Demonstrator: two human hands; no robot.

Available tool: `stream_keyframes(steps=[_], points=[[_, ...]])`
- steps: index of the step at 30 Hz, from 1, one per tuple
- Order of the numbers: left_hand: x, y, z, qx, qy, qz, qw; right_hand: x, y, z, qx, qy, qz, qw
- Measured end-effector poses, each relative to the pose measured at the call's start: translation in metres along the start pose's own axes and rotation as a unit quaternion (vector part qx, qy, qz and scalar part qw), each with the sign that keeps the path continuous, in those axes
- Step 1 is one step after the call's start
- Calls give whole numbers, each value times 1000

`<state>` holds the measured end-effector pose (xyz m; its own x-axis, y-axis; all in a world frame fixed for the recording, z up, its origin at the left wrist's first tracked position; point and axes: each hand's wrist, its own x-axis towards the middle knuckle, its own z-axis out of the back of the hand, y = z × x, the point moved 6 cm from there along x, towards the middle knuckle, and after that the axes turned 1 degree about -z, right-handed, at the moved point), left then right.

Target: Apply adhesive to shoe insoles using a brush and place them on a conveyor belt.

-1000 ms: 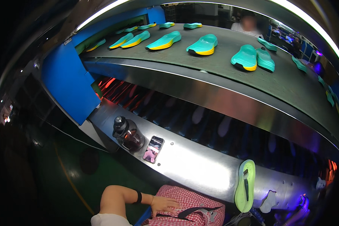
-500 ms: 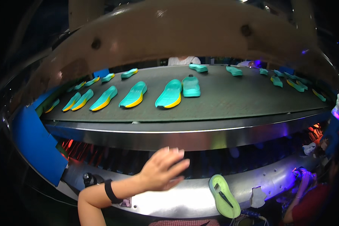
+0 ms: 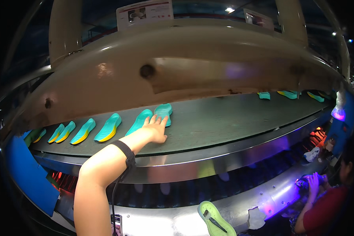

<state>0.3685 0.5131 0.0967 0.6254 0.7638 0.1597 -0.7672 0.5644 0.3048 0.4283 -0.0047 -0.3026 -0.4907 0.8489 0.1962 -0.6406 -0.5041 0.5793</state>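
Head view: the person's left hand [image 3: 156,129] is stretched out over the dark belt [image 3: 216,122], back up, fingers spread and released, clenched on nothing that I can see. The fingertips lie across a turquoise sole [image 3: 163,110]; I can't tell from here whether they touch it. That sole is on the belt, just right of a 2nd turquoise sole [image 3: 139,121], which the wrist partly covers. Further left, 5 yellow-edged soles [image 3: 108,128] lie in a slanting row. A wide hood [image 3: 208,74] hangs above, hiding the belt's far part.

A black band [image 3: 126,152] circles the forearm. On the metal ledge [image 3: 173,218] below, a phone [image 3: 118,225] shows beside the forearm, and a brush [image 3: 219,225] lies in a pale green sole [image 3: 213,210], near a whitish scrap [image 3: 257,218]. At right, a red-sleeved co-worker [image 3: 322,210] has both hands at a dark object under violet light.
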Motion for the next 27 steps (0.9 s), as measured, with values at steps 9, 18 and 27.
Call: stream_keyframes(steps=[9,18,27], points=[[-51,-32,37,-150,-29,-80,985,36,-98,49,299,-280,-384,827],[-260,-116,15,-136,-166,-372,903,89,-137,32,776,-309,-415,362],[-386,-138,-230,-306,43,-217,926,81,-180,7,812,-431,-355,172]])
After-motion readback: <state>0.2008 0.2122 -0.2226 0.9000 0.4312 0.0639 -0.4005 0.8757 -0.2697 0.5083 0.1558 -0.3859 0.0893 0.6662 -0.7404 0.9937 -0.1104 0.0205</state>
